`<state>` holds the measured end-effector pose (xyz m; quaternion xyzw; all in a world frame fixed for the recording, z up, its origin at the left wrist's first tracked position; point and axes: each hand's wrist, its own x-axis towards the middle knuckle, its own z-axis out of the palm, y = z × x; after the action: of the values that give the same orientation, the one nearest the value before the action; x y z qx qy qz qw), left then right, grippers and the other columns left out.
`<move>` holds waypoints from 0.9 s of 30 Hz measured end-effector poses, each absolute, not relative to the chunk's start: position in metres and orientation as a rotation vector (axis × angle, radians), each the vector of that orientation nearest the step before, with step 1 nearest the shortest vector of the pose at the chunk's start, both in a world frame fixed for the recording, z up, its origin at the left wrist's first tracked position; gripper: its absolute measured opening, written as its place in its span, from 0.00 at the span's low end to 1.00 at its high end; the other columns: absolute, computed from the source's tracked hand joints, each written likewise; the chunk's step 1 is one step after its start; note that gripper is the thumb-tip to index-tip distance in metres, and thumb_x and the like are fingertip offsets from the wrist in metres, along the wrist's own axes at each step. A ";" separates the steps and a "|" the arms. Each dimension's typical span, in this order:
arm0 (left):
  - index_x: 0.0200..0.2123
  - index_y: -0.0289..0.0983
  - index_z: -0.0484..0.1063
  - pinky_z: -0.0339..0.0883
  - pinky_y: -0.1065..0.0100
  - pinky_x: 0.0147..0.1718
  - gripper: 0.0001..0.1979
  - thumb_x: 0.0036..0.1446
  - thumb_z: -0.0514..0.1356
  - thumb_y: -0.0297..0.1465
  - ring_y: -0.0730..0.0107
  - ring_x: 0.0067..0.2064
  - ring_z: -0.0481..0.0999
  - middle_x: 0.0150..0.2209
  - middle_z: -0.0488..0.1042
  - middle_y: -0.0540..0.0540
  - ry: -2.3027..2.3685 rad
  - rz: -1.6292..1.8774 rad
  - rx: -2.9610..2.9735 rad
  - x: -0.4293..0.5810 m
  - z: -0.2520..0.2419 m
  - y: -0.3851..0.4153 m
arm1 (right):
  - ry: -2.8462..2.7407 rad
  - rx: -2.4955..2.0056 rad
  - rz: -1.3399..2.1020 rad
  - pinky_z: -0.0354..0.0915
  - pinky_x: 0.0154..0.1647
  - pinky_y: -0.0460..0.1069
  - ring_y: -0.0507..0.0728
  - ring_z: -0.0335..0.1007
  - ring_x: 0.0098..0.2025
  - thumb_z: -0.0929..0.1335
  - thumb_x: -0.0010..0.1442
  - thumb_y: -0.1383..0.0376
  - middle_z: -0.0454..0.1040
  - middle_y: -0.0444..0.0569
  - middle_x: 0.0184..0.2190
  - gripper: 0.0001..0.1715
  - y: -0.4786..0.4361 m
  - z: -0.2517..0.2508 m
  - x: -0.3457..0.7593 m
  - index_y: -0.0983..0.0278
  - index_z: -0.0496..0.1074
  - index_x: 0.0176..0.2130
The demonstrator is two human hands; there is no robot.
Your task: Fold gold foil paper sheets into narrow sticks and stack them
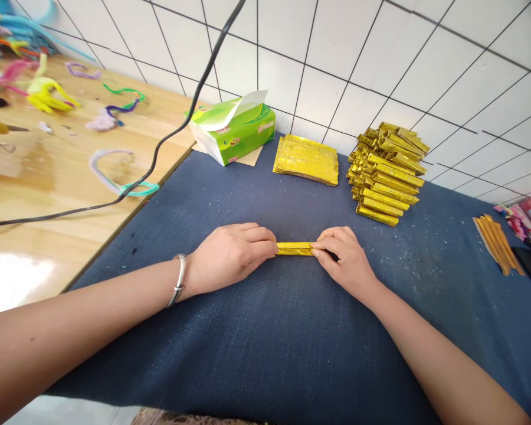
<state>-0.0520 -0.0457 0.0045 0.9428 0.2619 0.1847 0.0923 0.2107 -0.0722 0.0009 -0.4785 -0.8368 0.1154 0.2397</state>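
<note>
A narrow folded strip of gold foil paper (294, 248) lies level just over the dark blue cloth (287, 330). My left hand (236, 254), with a silver bangle at its wrist, is closed on the strip's left end and hides it. At the right end, my right hand (343, 257) pinches the strip between thumb and fingers. Behind the hands is a flat stack of gold foil sheets (307, 158). To its right rises a pile of folded gold foil strips (387, 174).
A green tissue pack (234, 131) stands by the tiled wall. On the wooden table (128, 118) at left lie coloured pipe cleaners (48, 94), and a black cable (177, 130) crosses above it. Several orange-brown strips (498, 245) lie at far right.
</note>
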 end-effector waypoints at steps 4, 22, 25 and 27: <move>0.41 0.38 0.72 0.66 0.69 0.41 0.12 0.63 0.49 0.29 0.72 0.39 0.71 0.42 0.73 0.47 0.762 0.547 2.814 -0.053 0.004 -0.045 | -2.285 -1.304 0.317 0.61 0.43 0.53 0.56 0.63 0.40 0.64 0.60 0.66 0.70 0.48 0.36 0.07 -0.072 0.001 0.211 0.60 0.73 0.38; 0.40 0.37 0.70 0.65 0.64 0.43 0.09 0.62 0.51 0.28 0.66 0.42 0.69 0.39 0.72 0.45 0.756 0.285 2.997 -0.053 0.012 -0.059 | -2.287 -1.312 0.289 0.61 0.44 0.54 0.56 0.63 0.41 0.64 0.60 0.66 0.70 0.49 0.36 0.08 -0.074 0.000 0.211 0.60 0.73 0.38; 0.39 0.37 0.71 0.65 0.65 0.43 0.08 0.62 0.51 0.28 0.68 0.40 0.69 0.37 0.72 0.46 0.794 0.299 2.928 -0.052 0.015 -0.059 | -2.351 -1.279 0.223 0.62 0.45 0.54 0.57 0.62 0.42 0.64 0.60 0.66 0.70 0.49 0.37 0.08 -0.073 0.001 0.213 0.60 0.73 0.39; 0.38 0.37 0.71 0.65 0.65 0.42 0.08 0.62 0.51 0.28 0.69 0.39 0.69 0.36 0.71 0.46 0.789 0.315 2.914 -0.052 0.016 -0.058 | -2.433 -1.219 0.161 0.62 0.46 0.56 0.58 0.61 0.45 0.64 0.60 0.66 0.71 0.50 0.39 0.09 -0.071 0.003 0.217 0.60 0.73 0.40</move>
<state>-0.0520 -0.0579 0.0156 0.9587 0.2596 0.1035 0.0533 0.2167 -0.0713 0.0032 -0.4376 -0.8733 0.0579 0.2063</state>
